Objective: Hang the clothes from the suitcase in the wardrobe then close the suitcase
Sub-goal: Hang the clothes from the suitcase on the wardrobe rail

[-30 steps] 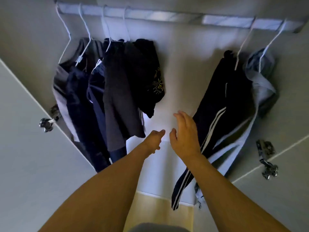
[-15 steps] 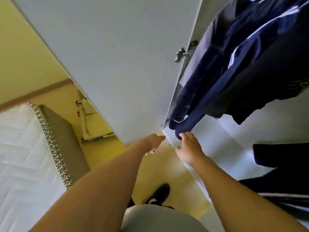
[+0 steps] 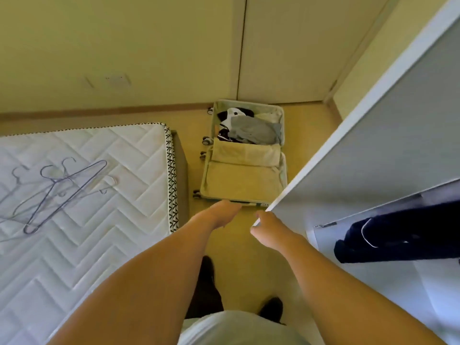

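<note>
Now the suitcase (image 3: 245, 155) fills the middle of the view, lying open on the floor between the mattress (image 3: 82, 195) and the wardrobe door (image 3: 388, 135); a second ago the gaze was on the rail of hung garments, so the person has turned back, likely for another piece. Its far half holds a grey garment (image 3: 254, 131) over black-and-white ones; the near half shows only its lining. Spare hangers (image 3: 54, 190) lie on the mattress. Both the left hand (image 3: 221, 215) and right hand (image 3: 270, 226) hang apart, loosely curled, holding nothing. A dark garment (image 3: 398, 235) hangs inside the wardrobe.
</note>
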The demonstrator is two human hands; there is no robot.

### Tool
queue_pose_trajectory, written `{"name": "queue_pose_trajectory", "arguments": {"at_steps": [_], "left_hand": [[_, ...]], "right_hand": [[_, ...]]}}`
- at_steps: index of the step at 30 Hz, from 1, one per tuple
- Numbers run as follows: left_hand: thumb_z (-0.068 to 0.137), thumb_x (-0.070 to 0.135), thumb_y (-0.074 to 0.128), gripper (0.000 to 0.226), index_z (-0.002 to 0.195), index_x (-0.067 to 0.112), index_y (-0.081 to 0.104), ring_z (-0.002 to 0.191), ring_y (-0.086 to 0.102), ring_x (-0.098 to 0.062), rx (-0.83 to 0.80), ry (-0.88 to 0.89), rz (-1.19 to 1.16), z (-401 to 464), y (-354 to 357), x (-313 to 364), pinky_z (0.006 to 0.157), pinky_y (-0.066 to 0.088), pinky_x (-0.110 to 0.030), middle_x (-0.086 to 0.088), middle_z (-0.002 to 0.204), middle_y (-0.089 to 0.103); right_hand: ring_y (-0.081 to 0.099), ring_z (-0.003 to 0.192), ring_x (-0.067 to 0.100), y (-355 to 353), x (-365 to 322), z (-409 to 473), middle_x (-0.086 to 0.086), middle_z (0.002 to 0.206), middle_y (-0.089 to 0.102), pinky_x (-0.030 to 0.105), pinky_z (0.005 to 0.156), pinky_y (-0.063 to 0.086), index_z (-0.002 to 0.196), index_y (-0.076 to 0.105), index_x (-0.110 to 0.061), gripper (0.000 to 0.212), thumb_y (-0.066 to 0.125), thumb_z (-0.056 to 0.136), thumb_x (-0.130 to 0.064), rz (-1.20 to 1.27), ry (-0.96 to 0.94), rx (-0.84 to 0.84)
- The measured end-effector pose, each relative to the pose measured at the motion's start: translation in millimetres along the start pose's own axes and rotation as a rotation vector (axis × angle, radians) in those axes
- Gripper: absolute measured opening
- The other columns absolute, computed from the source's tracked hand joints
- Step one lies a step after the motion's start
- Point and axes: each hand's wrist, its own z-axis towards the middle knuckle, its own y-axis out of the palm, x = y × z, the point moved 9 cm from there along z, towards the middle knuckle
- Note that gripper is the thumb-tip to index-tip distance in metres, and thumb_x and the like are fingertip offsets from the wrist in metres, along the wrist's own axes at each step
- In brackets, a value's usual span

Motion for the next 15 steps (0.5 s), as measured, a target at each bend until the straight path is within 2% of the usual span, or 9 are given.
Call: {"name": "queue_pose_trajectory", "arguments": {"at_steps": [2,3,4,5,6,8,9,12,15], "left_hand": [[0.102,0.023,0.045,0.036,0.131,0.003,0.050,0.078,0.056,-0.018,0.046,-0.063,-0.089,14.8,-44.9,-12.1,0.063,0.048,-0.032,-0.014,0.119,0.060],[0.100,0.013,0.048,0.037,0.135,0.003,0.045,0.093,0.061,-0.025,0.055,-0.086,-0.070,21.9,-65.0,-15.4,0.073,0.052,-0.037,-0.014,0.122,0.059],[0.097,0.005,0.051,0.043,0.138,0.002,0.040,0.106,0.060,-0.030,0.057,-0.075,0.016,29.6,-82.4,-14.4,0.080,0.052,-0.037,-0.016,0.127,0.058],[0.095,0.003,0.055,0.050,0.141,0.001,0.036,0.114,0.057,-0.032,0.060,-0.059,0.111,32.9,-99.8,-10.3,0.081,0.052,-0.034,-0.017,0.130,0.056],[0.094,0.003,0.057,0.056,0.143,0.000,0.031,0.117,0.056,-0.032,0.099,-0.016,0.136,39.3,-114.4,-5.9,0.080,0.051,-0.031,-0.016,0.131,0.055],[0.095,0.006,0.057,0.063,0.147,0.001,0.022,0.120,0.055,-0.030,0.133,0.069,0.233,45.3,-136.5,7.2,0.090,0.048,-0.030,-0.014,0.133,0.055],[0.096,0.007,0.055,0.062,0.147,0.001,0.022,0.120,0.055,-0.029,0.149,0.024,0.266,49.6,-147.8,12.1,0.092,0.046,-0.031,-0.014,0.133,0.055],[0.096,0.003,0.051,0.053,0.143,0.000,0.028,0.113,0.059,-0.029,0.135,0.126,0.269,89.3,-166.4,27.1,0.088,0.048,-0.031,-0.014,0.125,0.059],[0.100,0.007,0.041,0.041,0.141,0.003,0.038,0.122,0.051,-0.031,0.155,0.074,0.134,106.3,-188.9,42.7,0.099,0.044,-0.036,-0.016,0.134,0.053]], "right_hand": [[0.046,0.129,0.024,2.2,-39.7,19.5,0.003,0.155,0.029,0.041,0.102,0.045,0.150,0.028,-0.023,0.061,0.046,0.092,-0.025,0.022,-0.034,-0.012],[0.048,0.126,0.023,1.6,-57.6,28.1,0.003,0.154,0.029,0.038,0.098,0.046,0.150,0.029,-0.022,0.060,0.046,0.092,-0.022,0.025,-0.055,-0.013],[0.050,0.122,0.022,-1.8,-73.4,35.9,0.003,0.153,0.031,0.034,0.092,0.047,0.150,0.030,-0.021,0.060,0.046,0.093,-0.020,0.035,-0.074,-0.006],[0.052,0.118,0.022,-6.6,-89.9,47.8,0.005,0.151,0.034,0.032,0.086,0.047,0.150,0.030,-0.020,0.060,0.046,0.093,-0.019,0.032,-0.093,0.003],[0.053,0.115,0.023,-11.8,-101.5,57.4,0.006,0.150,0.035,0.031,0.082,0.046,0.150,0.030,-0.019,0.060,0.046,0.093,-0.019,0.035,-0.098,0.006],[0.052,0.119,0.026,-24.5,-119.1,74.4,0.008,0.151,0.034,0.034,0.087,0.046,0.151,0.028,-0.018,0.061,0.047,0.093,-0.020,0.027,-0.112,0.022],[0.051,0.121,0.027,-32.1,-125.9,86.3,0.008,0.151,0.033,0.037,0.091,0.047,0.151,0.028,-0.018,0.061,0.048,0.093,-0.021,0.020,-0.114,0.025],[0.053,0.118,0.028,-54.0,-135.4,115.3,0.008,0.149,0.034,0.037,0.088,0.047,0.149,0.030,-0.018,0.060,0.048,0.092,-0.021,0.015,-0.103,0.041],[0.053,0.117,0.028,-72.2,-137.5,147.5,0.007,0.148,0.036,0.034,0.081,0.043,0.150,0.030,-0.019,0.060,0.049,0.093,-0.022,0.034,-0.088,0.032]]}}
